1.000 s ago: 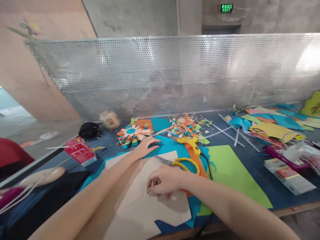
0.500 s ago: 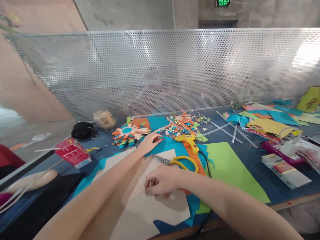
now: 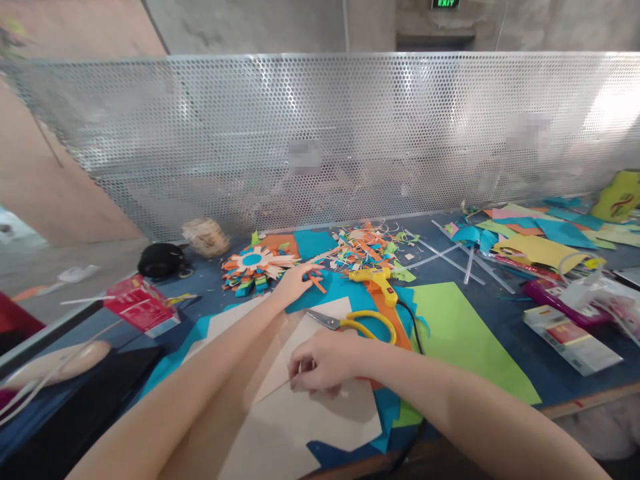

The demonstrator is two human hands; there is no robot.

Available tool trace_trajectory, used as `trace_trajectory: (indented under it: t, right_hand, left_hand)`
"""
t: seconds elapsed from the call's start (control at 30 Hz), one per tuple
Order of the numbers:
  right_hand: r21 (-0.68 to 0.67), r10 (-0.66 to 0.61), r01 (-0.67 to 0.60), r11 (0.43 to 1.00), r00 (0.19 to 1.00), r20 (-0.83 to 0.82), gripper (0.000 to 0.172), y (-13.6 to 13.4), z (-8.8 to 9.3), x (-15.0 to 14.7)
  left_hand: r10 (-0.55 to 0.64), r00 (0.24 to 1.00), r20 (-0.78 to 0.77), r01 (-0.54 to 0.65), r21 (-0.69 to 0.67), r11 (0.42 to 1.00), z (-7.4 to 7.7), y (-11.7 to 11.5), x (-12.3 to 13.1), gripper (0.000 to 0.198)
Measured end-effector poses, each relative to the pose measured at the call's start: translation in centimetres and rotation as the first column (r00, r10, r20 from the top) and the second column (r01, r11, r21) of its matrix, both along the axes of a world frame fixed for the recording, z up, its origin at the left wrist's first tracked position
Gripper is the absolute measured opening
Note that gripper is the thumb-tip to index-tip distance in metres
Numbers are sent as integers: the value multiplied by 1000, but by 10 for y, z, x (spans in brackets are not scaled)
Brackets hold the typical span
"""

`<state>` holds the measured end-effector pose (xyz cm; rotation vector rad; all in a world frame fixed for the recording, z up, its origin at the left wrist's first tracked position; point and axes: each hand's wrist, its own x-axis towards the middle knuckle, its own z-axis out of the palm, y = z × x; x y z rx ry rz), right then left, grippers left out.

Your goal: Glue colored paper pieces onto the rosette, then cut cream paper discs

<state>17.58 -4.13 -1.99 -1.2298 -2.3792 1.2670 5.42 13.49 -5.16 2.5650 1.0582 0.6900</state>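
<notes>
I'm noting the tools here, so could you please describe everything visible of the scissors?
The scissors have grey, metal-looking blades, seemingly closed, and yellow, plastic-looking loop handles. They lie on pale paper, tips pointing left and away, handles reaching over orange paper. The right grip is just nearer the wearer; whether it touches them is unclear.

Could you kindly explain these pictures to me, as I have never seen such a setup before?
There is no machine here: a person works with two bare hands, filmed by one head-worn camera looking forward and down. The left hand holds an orange paper strip. The right hand is curled over pale paper; whether it grips anything is unclear. Around the hands, on the blue table and its papers, lie yellow-handled scissors, a yellow glue gun and a green sheet, with colourful paper scraps behind.
</notes>
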Motion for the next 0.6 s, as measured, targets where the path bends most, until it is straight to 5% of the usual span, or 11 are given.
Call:
trace_trajectory:
  t: [0.2,0.4,0.6]
  right_hand:
    - [6,-7,7,1000,1000,-3,14,-2,2,0]
    - [17,5,-6,1000,999,39,14,-1,7,-1]
    - [-6,-7,7,1000,999,47,15,-3,9,-1]
  left_hand:
    - [62,998,22,-62,-12,998,0,16,8,28]
    - [173,984,35,-174,31,984,4,31,-11,39]
    - [111,988,-108,-102,87,991,3,17,-20,46]
